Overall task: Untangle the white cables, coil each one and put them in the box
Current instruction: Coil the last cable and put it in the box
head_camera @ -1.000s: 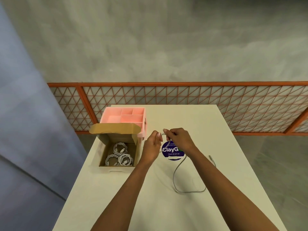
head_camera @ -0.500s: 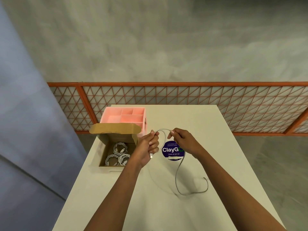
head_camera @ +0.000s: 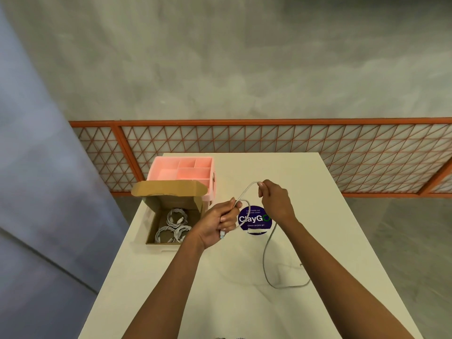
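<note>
Cable [head_camera: 264, 259] in our hold: left grip [head_camera: 217, 223] curls round it, right grip [head_camera: 275, 201] pinches it at one o'clock; box [head_camera: 176, 203] at nine.

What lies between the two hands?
In the head view, a loop of white cable runs from the left hand to the right hand, over the round ClayGo sticker.

On my white table [head_camera: 313, 182] sit a pink divided tray [head_camera: 193, 172] and a round purple ClayGo sticker [head_camera: 254, 219]; an orange lattice railing [head_camera: 269, 143] runs beyond.
</note>
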